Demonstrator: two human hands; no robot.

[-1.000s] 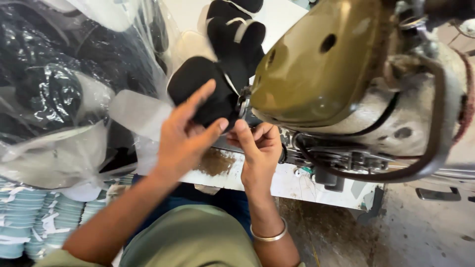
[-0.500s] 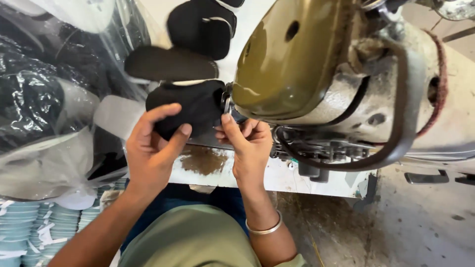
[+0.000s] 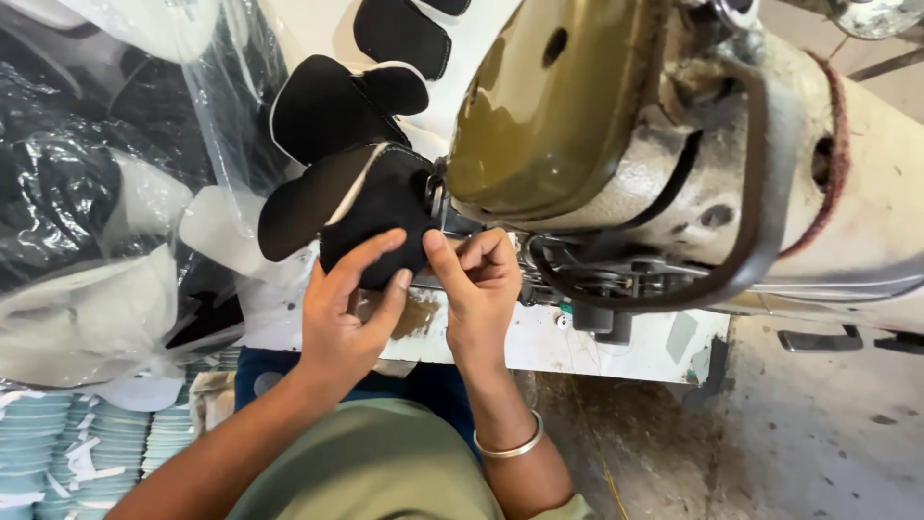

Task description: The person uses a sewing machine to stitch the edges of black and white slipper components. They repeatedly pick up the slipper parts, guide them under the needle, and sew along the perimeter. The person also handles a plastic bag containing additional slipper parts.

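Both hands are now pinching the black shoe-upper piece (image 3: 371, 217), left hand (image 3: 346, 313) at seven o'clock, right hand (image 3: 478, 289) closing in beside the sewing machine (image 3: 616, 144), feeding resumed.

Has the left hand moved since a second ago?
Yes. The left hand has dropped from fingers spread over the black fabric piece to gripping its lower edge, nearer the white table edge.
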